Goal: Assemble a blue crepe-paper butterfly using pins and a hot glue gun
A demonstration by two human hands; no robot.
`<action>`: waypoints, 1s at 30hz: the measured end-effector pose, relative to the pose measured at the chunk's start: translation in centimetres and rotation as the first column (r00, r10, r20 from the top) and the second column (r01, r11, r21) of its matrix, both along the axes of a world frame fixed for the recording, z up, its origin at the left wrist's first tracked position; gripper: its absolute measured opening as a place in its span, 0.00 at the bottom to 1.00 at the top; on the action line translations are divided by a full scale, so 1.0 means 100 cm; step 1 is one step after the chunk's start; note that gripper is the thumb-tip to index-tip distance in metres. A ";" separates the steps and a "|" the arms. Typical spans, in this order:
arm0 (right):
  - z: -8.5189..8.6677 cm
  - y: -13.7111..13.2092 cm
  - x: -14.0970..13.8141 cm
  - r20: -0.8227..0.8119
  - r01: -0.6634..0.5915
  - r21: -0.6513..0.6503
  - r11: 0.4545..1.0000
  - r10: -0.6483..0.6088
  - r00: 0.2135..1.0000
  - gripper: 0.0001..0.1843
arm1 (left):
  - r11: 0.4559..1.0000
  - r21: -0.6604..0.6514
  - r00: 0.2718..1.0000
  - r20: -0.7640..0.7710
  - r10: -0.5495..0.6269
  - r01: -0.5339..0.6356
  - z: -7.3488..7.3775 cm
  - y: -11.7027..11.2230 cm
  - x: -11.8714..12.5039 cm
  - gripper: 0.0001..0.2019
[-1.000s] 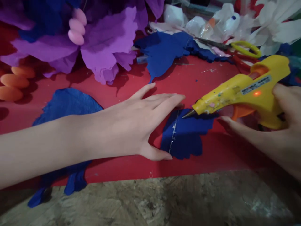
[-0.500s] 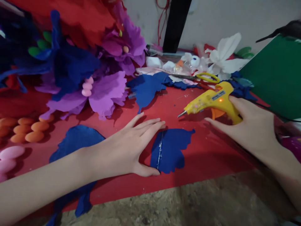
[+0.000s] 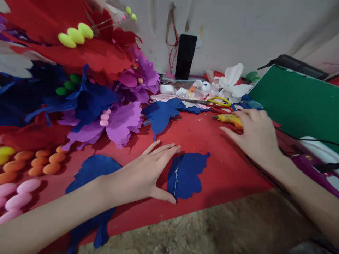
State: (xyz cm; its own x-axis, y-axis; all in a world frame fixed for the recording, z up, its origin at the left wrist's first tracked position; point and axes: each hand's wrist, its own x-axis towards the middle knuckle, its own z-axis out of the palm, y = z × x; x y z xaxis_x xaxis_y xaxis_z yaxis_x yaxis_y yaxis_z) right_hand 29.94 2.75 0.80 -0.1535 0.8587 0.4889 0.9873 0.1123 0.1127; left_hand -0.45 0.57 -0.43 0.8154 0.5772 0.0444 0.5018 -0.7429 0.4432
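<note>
Here we are with the blue cutout [image 3: 189, 178] at the centre of your clock, flat on the red sheet [image 3: 227, 173], scalloped edges towards 3 and 5, and a thin clear strand [image 3: 176, 174] flecked with whitish bits running down its near-9 side. Your left hand [image 3: 140, 180] sits at 9, palm down, fingers splayed and clasping nothing, index tip at the strand's upper end, thumb tip at its lower end. Over to 2 o'clock, and your right hand [image 3: 258, 132] is wrapped round the handle of the yellow glue gun [image 3: 229, 120], thumb standing off it; the fingertips behind are hidden. The gun's nozzle points to 9, well apart from the cutout. Up at 11 lies a second blue piece [image 3: 160, 118]; a third blue shape [image 3: 92, 169] spreads under your left forearm. Scissors [image 3: 219, 101] with yellow and red handles lie at 1, the white flower [image 3: 233, 81] just beyond. At 12, a black phone [image 3: 186, 58] leans by the wall; a green board [image 3: 293, 106] slopes at 2. Purple petals [image 3: 125, 123] fan out at 10, and orange beads [image 3: 51, 168] line up at 9, past your forearm.
</note>
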 end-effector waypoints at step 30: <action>0.042 0.016 -0.084 -0.992 -0.543 0.088 0.835 0.121 0.025 0.11 | 0.985 0.017 0.905 0.396 0.153 -0.173 0.002 0.005 0.000 0.14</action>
State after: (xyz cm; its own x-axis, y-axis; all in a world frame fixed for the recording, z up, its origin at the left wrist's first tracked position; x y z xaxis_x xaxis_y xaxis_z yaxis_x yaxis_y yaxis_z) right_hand 21.54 4.30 4.99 -0.0596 0.9610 0.2702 0.0587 0.2736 -0.9601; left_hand -0.48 1.06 -0.19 0.6211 0.6892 0.3733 0.4114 -0.6920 0.5932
